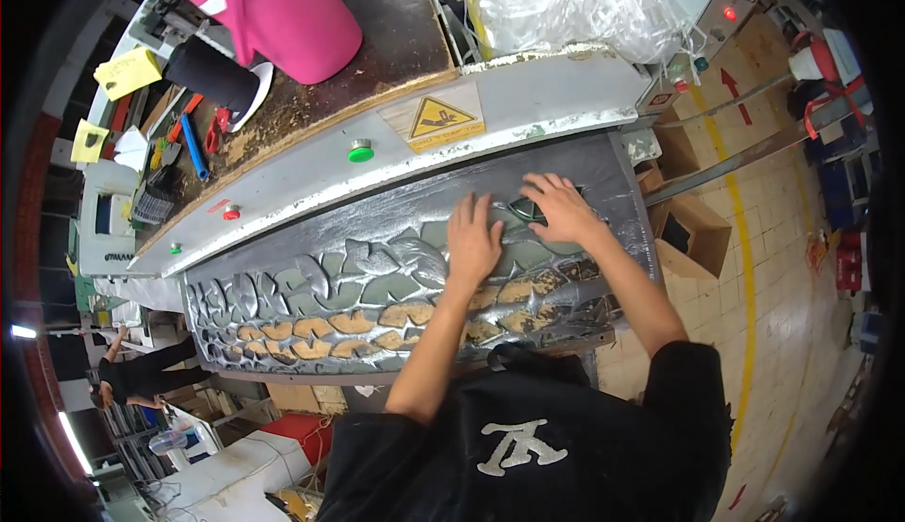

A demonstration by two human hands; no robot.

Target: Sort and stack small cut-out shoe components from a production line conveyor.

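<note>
A glossy dark grey sheet (584, 159) covers the bed of a machine, with many curved pieces cut out of it. Through the gaps show a grey-green surface and worn tan patches (410, 314). My left hand (474, 244) lies flat on the sheet, fingers stretched out and thumb apart. Just right of it, my right hand (566, 211) grips a small dark cutting die (526, 209) with green edges, fingers at its far side and thumb at its near side. My palm hides part of the die. Both forearms reach in from below.
Beyond the sheet runs a pale machine beam with a green button (360, 151), a red button (232, 212) and a yellow warning sign (441, 118). On top stand a pink jug (292, 22) and clear plastic (575, 3). A cardboard box (693, 234) sits right; another person (141, 371) stands far left.
</note>
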